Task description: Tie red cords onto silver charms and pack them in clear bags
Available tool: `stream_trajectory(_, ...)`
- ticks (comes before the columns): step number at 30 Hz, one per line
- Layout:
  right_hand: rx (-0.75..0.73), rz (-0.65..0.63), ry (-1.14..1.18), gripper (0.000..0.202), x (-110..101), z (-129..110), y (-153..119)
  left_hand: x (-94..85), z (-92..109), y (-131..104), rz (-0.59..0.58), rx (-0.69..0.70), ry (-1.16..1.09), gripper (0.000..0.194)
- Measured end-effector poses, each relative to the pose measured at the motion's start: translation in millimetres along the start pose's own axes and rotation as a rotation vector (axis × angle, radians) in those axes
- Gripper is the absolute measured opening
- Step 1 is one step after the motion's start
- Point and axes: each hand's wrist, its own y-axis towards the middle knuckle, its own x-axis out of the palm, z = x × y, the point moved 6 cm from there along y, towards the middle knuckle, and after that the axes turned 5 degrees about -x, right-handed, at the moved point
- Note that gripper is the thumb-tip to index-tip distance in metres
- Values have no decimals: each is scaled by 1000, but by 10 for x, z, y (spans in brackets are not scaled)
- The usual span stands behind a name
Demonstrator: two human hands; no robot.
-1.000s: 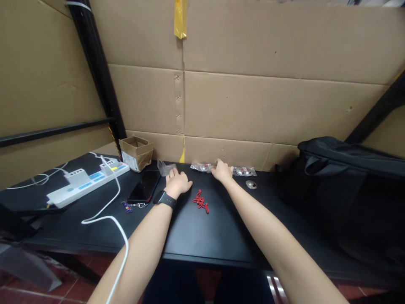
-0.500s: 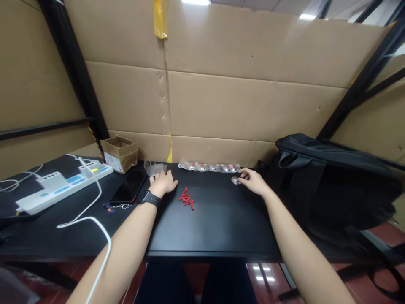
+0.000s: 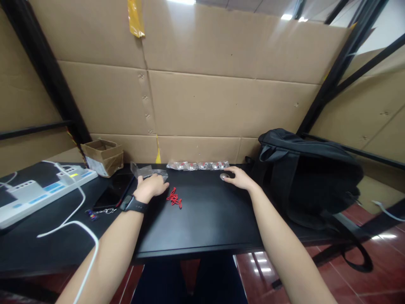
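My left hand (image 3: 151,185), with a dark watch on its wrist, rests at the clear plastic bag (image 3: 160,172) near the back of the black table; its fingers are bent over the plastic. On the right, my right hand (image 3: 237,177) pinches a small round shiny piece (image 3: 224,176) at the tabletop between thumb and fingers. Between the hands lies a bundle of red cord (image 3: 174,198). Behind it, against the cardboard, runs a row of clear packets (image 3: 198,166) with shiny and red contents.
A black bag (image 3: 306,173) stands at the right. To the left are an open cardboard box (image 3: 103,157), a dark phone (image 3: 113,193) with a keychain, a white power strip (image 3: 47,194) and a white cable (image 3: 90,232) crossing over my left forearm.
The view has turned to the right. My left hand's fingers have gone from spread to bent over the plastic. My right hand stays at the round piece.
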Motion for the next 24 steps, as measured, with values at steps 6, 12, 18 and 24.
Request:
stream_trajectory(6,25,-49,24,46,124,50,24,-11,232,-74,-49,147,-15,53)
stream_trajectory(12,-2,-77,-11,30,202,-5,45,37,512,-149,-38,306,-38,48)
stream_trajectory(18,36,-30,-5,45,201,18,60,131,774,-159,24,428,-112,46)
stream_trajectory(24,20,-90,68,31,245,-71,63,-114,769,-172,243,472,-194,47)
